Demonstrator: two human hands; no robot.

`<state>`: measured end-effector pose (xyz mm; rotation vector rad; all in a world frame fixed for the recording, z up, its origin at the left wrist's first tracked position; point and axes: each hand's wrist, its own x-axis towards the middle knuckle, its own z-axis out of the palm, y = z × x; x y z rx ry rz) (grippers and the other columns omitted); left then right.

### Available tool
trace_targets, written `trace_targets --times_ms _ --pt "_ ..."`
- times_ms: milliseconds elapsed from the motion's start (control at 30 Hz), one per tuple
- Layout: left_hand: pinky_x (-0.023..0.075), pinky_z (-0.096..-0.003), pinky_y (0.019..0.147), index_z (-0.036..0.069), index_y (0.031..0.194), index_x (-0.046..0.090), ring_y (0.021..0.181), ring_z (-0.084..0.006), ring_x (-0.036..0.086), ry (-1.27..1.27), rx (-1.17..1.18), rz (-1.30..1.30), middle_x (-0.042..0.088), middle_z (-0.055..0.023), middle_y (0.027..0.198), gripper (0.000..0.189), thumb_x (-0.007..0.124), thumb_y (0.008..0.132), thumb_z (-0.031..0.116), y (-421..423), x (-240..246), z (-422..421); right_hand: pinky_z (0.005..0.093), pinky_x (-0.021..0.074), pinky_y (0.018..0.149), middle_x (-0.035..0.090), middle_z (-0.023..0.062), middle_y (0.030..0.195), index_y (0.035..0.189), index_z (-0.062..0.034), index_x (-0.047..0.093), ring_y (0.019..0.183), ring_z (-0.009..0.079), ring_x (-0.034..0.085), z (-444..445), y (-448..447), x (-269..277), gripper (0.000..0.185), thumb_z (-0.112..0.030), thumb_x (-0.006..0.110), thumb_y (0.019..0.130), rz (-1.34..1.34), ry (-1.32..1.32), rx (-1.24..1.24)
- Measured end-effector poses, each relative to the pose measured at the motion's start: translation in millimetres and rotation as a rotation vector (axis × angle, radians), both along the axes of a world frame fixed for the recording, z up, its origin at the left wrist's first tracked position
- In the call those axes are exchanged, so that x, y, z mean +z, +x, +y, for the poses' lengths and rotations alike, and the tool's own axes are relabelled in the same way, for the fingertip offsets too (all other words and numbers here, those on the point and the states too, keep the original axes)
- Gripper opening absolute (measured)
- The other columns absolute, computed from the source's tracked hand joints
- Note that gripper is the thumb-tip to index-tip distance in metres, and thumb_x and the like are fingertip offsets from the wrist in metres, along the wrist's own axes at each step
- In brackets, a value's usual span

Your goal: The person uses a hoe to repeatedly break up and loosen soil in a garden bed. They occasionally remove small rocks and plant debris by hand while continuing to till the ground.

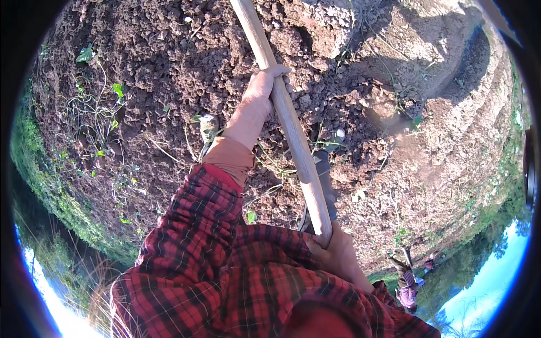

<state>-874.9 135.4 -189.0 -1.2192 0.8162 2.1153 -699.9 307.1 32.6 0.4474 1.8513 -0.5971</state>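
A long wooden tool handle (291, 126) slants from the top of the view down towards my body, its far end out of sight beyond the upper edge. My left hand (270, 84) grips its upper part, thumb laid over the wood. Around the near end, close to my plaid shirt, my right hand (336, 251) is closed. Beneath the handle lies broken reddish-brown soil (169, 93) with green stems on it. What is fixed to the far end of the handle cannot be seen.
My shoes (209, 126) stand on the soil, partly hidden by my arm and the handle. Tangled vines (91, 112) lie at the left. A soil ridge (422, 46) is at the upper right. Another person (407, 285) is in the distance at the lower right.
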Motion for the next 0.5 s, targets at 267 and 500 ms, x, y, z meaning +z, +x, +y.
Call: trace_targets --times_ms 267,500 --pt "0.042 -0.0273 0.042 0.004 0.079 0.045 0.044 -0.0118 0.044 -0.117 0.134 -0.008 0.045 -0.0032 0.056 0.01 0.055 0.076 0.007 9.9 -30.1 20.1 0.0406 0.0451 0.061 0.058 0.0221 0.072 0.094 -0.002 0.05 0.07 0.0385 0.058 45.2 48.2 -45.7 0.039 -0.028 0.065 0.068 0.147 -0.056 -0.196" --pt "0.0408 -0.0317 0.042 0.004 0.076 0.046 0.045 -0.0153 0.045 -0.291 0.112 -0.158 0.045 -0.0046 0.058 0.008 0.053 0.075 0.008 132.3 81.5 54.7 0.0435 0.0466 0.062 0.06 0.0203 0.074 0.098 -0.0093 0.052 0.069 0.0378 0.059 114.8 163.5 21.7 0.047 -0.037 0.067 0.062 -0.175 0.007 -0.106"
